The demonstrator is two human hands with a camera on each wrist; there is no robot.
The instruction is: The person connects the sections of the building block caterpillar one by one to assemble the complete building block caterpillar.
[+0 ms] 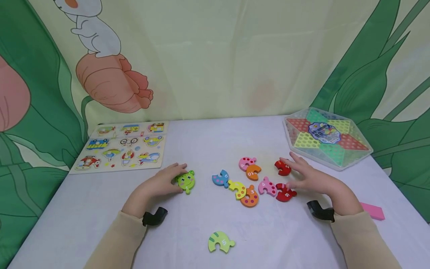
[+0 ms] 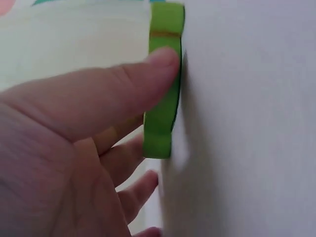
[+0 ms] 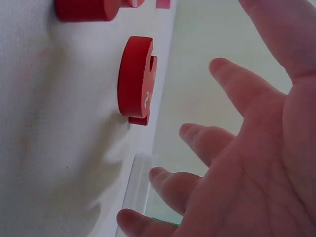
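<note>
My left hand (image 1: 160,184) pinches a green puzzle piece with a smiling frog-like face (image 1: 186,181) by its edges. The left wrist view has the thumb on the near edge of this green piece (image 2: 164,116), low over the white table. My right hand (image 1: 312,177) is spread beside two red puzzle pieces, one upper (image 1: 283,168) and one lower (image 1: 285,193). In the right wrist view its fingers (image 3: 207,140) are apart and hold nothing, and the upper red piece (image 3: 134,79), marked with a white number, lies away from them.
Between the hands lie blue (image 1: 220,178), yellow (image 1: 237,189), orange (image 1: 250,197) and pink (image 1: 267,186) pieces. A light green piece (image 1: 220,241) lies nearer. Behind stand a vehicle picture board (image 1: 115,153) and a hexagonal box (image 1: 329,136). A pink block (image 1: 373,211) lies by the right forearm.
</note>
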